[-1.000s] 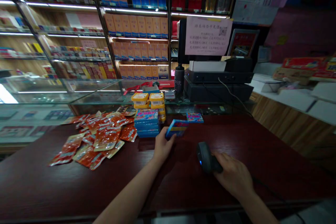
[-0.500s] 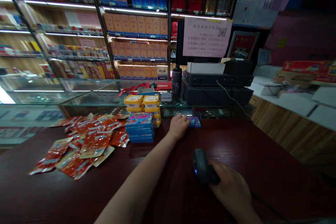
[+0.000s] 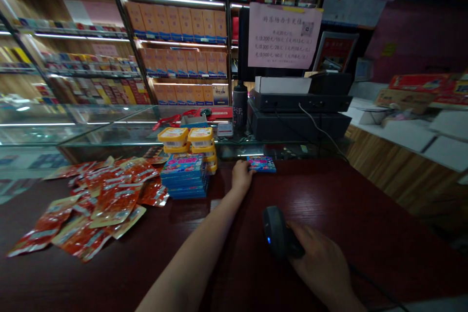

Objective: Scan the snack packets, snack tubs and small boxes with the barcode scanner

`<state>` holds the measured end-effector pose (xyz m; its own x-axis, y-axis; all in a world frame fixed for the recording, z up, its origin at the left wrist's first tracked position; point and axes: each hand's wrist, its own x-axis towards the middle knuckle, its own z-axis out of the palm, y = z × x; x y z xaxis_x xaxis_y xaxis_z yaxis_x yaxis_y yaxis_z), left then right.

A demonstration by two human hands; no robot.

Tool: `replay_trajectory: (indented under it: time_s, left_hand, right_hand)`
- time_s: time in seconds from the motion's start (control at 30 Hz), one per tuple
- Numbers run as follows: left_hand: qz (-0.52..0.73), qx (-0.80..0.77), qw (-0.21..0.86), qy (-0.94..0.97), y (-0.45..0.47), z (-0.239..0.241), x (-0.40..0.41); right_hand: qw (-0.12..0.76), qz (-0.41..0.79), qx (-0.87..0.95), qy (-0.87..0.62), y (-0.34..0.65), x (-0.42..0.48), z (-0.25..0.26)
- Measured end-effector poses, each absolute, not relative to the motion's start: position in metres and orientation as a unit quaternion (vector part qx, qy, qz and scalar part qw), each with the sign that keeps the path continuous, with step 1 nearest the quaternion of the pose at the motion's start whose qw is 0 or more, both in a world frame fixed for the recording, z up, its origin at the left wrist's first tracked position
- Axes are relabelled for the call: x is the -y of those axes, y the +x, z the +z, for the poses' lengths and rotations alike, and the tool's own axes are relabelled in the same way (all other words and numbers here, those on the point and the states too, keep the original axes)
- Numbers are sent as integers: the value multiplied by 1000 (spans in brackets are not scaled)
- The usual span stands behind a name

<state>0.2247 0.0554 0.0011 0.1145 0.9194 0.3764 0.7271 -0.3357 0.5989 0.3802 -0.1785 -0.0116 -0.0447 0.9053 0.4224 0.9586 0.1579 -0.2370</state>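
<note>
Shelving [image 3: 175,24] packed with orange, blue and red cartons fills the back wall on my feed, lit by strip lights. Below it, the dark red wooden counter [image 3: 365,214] spans the whole foreground. A long glass display case [image 3: 91,129] sits along its far edge. On the right end of the glass stands a black till unit [image 3: 300,117], with a white handwritten paper notice [image 3: 283,34] hung above it.

A loose heap of orange-red foil packets [image 3: 98,200] is spread over the left part of the counter. Just to its right I see a neat stack of flat blue boxes [image 3: 185,178]. Behind that stack are yellow lidded tubs [image 3: 188,139], piled in two columns.

The left hand [image 3: 242,175] is stretched far across the counter, its fingertips against the near left edge of a small flat blue-and-pink box [image 3: 263,163]. That box lies flat at the counter's far edge, just below the glass case, near the blue stack but apart from it. I cannot tell whether the fingers pinch the box or merely touch it.

The right hand [image 3: 321,263] lies low and close to me. It is wrapped firmly around the handle of a black handheld barcode scanner [image 3: 275,229], on which a small blue light glows.
</note>
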Motion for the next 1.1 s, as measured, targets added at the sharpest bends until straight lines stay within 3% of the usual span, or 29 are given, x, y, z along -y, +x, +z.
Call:
replay_trajectory:
  time_s: [0.53,0.8,0.97,1.1]
  left_hand:
    - [349,-525,149,762,230,4,-48]
    - [355,-458,-59,813,168,46,23]
    - [373,-557,-207,712,127,55,54]
    - [352,-644,-234,637,113,48,60]
  right_hand:
    - [232,-44,731,-640,381,181,-10]
    - [225,-75,740,-630,386,181,-21]
    - [227,-90,738,-628,385,184,-23]
    - [237,-103,736,-626,384,185,-22]
